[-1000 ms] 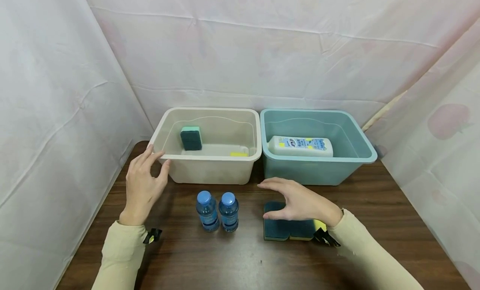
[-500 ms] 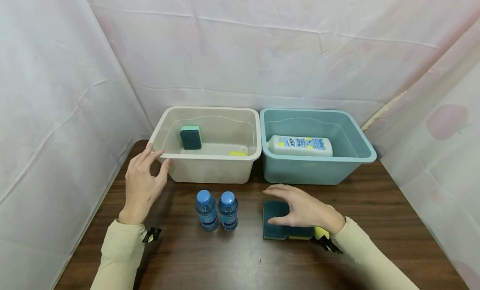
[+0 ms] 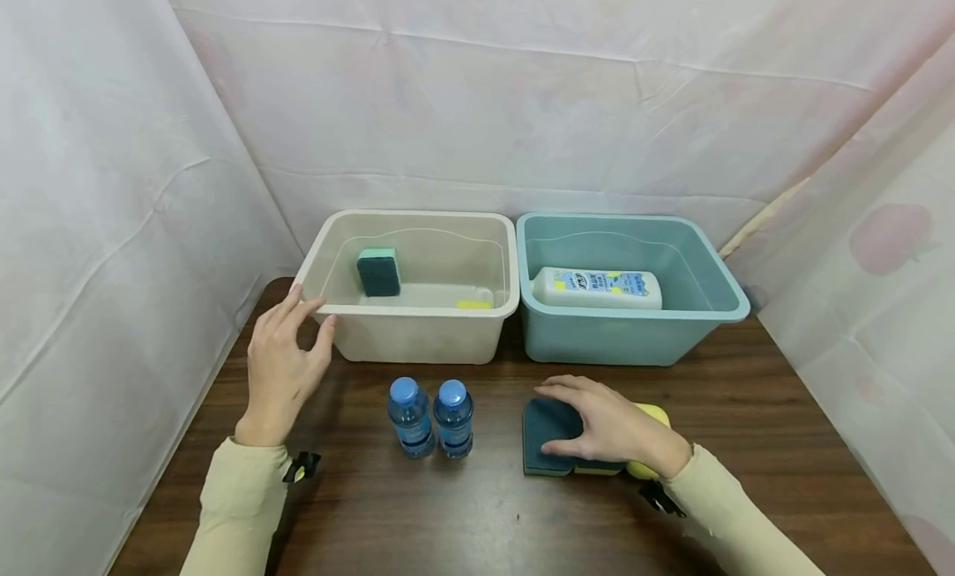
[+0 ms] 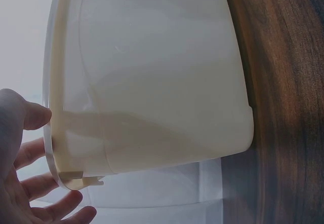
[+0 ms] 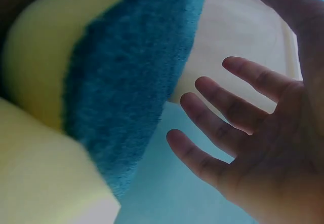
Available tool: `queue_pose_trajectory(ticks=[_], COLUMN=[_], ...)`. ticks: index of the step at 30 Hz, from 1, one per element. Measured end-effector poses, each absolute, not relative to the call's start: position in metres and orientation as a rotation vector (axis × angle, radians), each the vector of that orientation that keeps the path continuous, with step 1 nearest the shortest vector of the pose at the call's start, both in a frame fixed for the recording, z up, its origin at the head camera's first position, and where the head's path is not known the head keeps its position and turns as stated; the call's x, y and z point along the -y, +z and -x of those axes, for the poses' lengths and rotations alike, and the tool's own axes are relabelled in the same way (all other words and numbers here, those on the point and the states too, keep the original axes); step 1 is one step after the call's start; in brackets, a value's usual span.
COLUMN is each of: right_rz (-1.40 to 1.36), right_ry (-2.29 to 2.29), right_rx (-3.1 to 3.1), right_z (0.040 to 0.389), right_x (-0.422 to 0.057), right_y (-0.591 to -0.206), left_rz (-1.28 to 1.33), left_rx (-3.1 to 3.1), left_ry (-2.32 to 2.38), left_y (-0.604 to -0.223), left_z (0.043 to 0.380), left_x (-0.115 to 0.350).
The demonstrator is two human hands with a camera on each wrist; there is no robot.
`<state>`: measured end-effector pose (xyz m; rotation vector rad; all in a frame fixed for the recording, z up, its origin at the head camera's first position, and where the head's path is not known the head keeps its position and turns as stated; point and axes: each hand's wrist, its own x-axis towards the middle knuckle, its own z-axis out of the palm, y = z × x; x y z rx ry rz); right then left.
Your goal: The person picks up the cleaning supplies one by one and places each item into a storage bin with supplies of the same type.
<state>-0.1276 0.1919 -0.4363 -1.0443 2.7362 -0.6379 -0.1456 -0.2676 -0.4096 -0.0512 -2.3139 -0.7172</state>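
My left hand (image 3: 287, 356) is at the front left corner of the beige bin (image 3: 418, 336), its relaxed fingers touching the rim. In the left wrist view, thumb and fingers spread around that corner of the bin (image 4: 167, 82). My right hand (image 3: 608, 418), fingers spread and holding nothing, hovers over scouring sponges with dark green faces (image 3: 548, 435). A yellow sponge (image 3: 653, 413) shows past the back of this hand, partly hidden. In the right wrist view the sponge (image 5: 131, 67) looms large beside my extended fingers (image 5: 212, 122).
Two small blue-capped water bottles (image 3: 412, 423) stand between my hands. A teal bin (image 3: 597, 340) with a white detergent bottle (image 3: 597, 289) lying in it adjoins the beige one, which contains a green sponge (image 3: 379, 273) and a yellow item (image 3: 474, 304). White curtains (image 3: 477, 104) enclose the wooden table (image 3: 477, 526).
My right hand has moved slightly right and nearer to me over the sponges, uncovering more of the dark green face and the yellow sponge. My left hand stays at the bin's corner.
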Motion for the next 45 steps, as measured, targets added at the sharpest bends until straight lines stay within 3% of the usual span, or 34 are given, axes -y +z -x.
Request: queue_pose_trajectory(ticks=[24, 45], right_rz=[0.994, 0.994], right_ry=[-0.546, -0.582], right_rx=[-2.772, -2.771], right_z=[0.109, 0.112], right_x=[-0.201, -0.202], right_y=[-0.461, -0.459], left_rz=[0.037, 0.046], left_rx=[2.337, 2.324], left_ry=[-0.724, -0.722], left_y=[-0.410, -0.411], left_z=[0.144, 0.146], left_x=[0.267, 0.268])
